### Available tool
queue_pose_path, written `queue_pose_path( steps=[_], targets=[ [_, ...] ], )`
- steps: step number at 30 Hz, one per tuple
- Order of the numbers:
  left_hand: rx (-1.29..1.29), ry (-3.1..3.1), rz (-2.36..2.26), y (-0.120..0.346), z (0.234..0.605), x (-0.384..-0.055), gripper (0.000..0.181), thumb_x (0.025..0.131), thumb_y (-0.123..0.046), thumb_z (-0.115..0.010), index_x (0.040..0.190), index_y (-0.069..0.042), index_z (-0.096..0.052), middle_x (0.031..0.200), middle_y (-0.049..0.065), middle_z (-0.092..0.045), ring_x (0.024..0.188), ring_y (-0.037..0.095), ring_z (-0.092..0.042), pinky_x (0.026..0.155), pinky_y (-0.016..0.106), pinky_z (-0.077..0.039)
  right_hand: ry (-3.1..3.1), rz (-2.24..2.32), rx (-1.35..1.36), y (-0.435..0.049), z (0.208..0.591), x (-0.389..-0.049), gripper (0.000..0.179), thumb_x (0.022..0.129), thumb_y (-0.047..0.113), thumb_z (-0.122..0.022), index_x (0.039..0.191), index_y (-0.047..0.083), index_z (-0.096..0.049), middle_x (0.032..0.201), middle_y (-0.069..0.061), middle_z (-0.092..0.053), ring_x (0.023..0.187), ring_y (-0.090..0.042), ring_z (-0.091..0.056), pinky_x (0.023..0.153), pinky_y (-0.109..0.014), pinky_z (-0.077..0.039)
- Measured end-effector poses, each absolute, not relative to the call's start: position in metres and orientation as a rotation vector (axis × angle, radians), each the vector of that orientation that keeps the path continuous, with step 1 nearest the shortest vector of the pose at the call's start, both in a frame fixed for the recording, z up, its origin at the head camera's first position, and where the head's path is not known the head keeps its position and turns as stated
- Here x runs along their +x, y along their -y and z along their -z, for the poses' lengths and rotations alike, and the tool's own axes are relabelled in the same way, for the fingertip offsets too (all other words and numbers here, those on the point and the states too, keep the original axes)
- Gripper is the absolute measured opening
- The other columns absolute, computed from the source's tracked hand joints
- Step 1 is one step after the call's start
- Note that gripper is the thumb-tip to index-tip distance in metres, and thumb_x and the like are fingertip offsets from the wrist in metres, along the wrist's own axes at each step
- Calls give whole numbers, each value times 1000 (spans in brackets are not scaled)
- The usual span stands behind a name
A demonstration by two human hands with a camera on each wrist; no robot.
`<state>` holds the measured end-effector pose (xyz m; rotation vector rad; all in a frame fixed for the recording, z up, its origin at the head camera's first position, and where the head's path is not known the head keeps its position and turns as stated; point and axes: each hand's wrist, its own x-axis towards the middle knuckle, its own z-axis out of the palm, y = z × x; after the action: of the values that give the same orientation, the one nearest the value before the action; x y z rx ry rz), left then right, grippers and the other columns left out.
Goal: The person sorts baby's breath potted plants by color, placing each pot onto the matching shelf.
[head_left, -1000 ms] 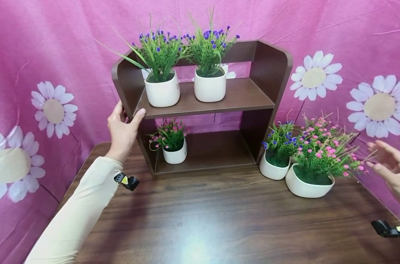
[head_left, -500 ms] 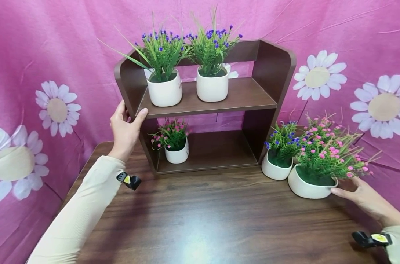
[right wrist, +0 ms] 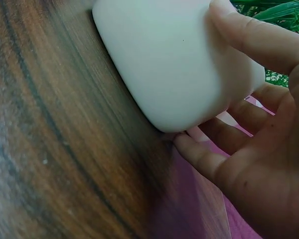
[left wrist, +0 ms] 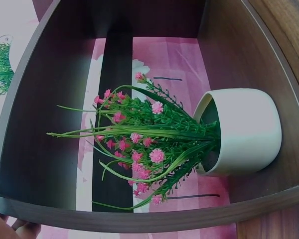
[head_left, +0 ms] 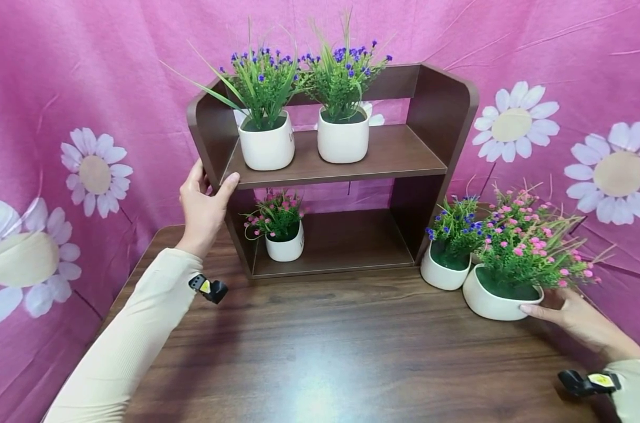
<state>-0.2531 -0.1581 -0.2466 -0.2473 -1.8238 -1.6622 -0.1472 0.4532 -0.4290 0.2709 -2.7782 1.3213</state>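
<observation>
My left hand grips the left side panel of a brown two-tier shelf, thumb in front at the upper board and fingers behind. At the right, my right hand holds the wide white flowerpot with pink flowers by its right end. The right wrist view shows the thumb on the near wall of this flowerpot, fingers curled round the end and low behind it. Its base appears to sit on the table. Beside it stands a smaller white pot with blue flowers.
Two white pots with purple flowers, a left one and a right one, stand on the upper board. A small pink-flowered pot occupies the lower left. Behind the wooden table hangs a pink curtain with printed daisies.
My right hand has come in from the right edge and taken hold of the wide pot's end. The left hand keeps its grip on the shelf. The view has shifted slightly.
</observation>
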Motion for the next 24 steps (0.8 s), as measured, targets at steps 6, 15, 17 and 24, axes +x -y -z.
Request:
queue_pose_path(
  steps=[6, 15, 17, 24],
  targets=[
    [-260, 1811, 1667, 162, 253, -261, 51, 83, -3, -71, 132, 0, -55, 124, 21, -59, 107, 23, -60, 91, 23, -48, 2712, -1369, 333, -449, 428, -148, 81, 89, -2, -62, 154, 23, -19, 132, 31, -38, 112, 24, -36, 88, 0, -29],
    [-256, 1790, 1659, 168, 262, -274, 53, 82, -6, -73, 132, -8, -57, 124, 14, -62, 108, 18, -60, 92, 23, -48, 2693, -1342, 313, -443, 424, -148, 80, 86, -3, -65, 152, 17, -25, 132, 29, -41, 114, 22, -39, 87, -1, -32],
    [-255, 1787, 1663, 168, 262, -274, 53, 82, -7, -74, 132, -9, -57, 124, 14, -62, 109, 18, -60, 92, 23, -48, 2694, -1334, 298, -442, 423, -147, 83, 86, -2, -66, 153, 20, -23, 134, 29, -39, 114, 22, -37, 86, -1, -33],
    [-259, 1790, 1655, 167, 262, -274, 52, 82, -6, -74, 131, -7, -57, 123, 15, -61, 107, 19, -60, 91, 23, -48, 2696, -1238, 226, -433, 420, -134, 85, 83, 3, -71, 152, 25, -26, 126, 35, -42, 110, 24, -37, 85, 1, -30]
  ],
)
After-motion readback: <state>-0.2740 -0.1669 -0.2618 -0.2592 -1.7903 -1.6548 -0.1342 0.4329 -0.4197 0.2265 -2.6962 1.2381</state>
